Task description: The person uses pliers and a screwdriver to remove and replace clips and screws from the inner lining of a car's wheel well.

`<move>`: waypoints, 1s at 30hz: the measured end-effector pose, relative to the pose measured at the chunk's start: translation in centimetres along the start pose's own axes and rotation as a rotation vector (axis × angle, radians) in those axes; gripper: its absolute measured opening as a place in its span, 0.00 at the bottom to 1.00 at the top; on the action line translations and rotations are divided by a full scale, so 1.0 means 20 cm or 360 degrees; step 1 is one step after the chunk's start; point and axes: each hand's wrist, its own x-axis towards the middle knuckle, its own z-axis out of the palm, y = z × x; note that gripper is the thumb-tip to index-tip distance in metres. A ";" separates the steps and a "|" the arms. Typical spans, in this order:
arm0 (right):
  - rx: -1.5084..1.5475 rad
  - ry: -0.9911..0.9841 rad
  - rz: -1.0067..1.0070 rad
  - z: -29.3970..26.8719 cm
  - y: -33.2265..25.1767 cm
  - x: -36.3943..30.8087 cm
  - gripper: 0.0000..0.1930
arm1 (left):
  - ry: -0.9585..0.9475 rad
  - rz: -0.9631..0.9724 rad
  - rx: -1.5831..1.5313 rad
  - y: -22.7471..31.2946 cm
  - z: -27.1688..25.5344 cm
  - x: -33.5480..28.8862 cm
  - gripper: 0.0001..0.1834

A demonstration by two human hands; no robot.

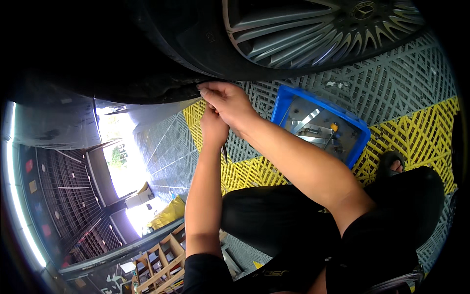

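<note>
Both my hands are together at the lower edge of the car's dark bodywork [161, 90], just below the tyre. My right hand [232, 105] is the upper one, its thumb and fingers pinched at that edge; whatever lies between them is too small to make out. Tucked under it, my left hand [214, 128] is closed. A slim dark pointed tool [224, 153] sticks out beside the left wrist, its other end hidden by the hands. Close above them are the black tyre [181, 44] and the silver multi-spoke wheel rim [293, 36].
A blue tray [361, 147] with metal strips, small fasteners and an orange-tipped piece stands to the right, on grey and yellow grating [411, 130]. My black-clad knees are spread below. At lower left stand a wooden compartment rack [161, 262] and a yellow bag [169, 214].
</note>
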 end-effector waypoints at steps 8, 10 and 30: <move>0.0135 0.0096 0.0066 0.17 0.06 0.03 0.19 | 0.0140 0.0103 0.0147 -0.18 0.12 -0.05 0.28; 0.0111 0.0170 0.0106 0.24 0.02 -0.02 0.21 | 0.0184 -0.0213 0.0229 -0.12 0.20 -0.01 0.23; -0.0121 0.0180 0.0438 0.14 -0.07 0.09 0.21 | -0.0055 0.0155 0.0339 0.00 0.38 0.11 0.21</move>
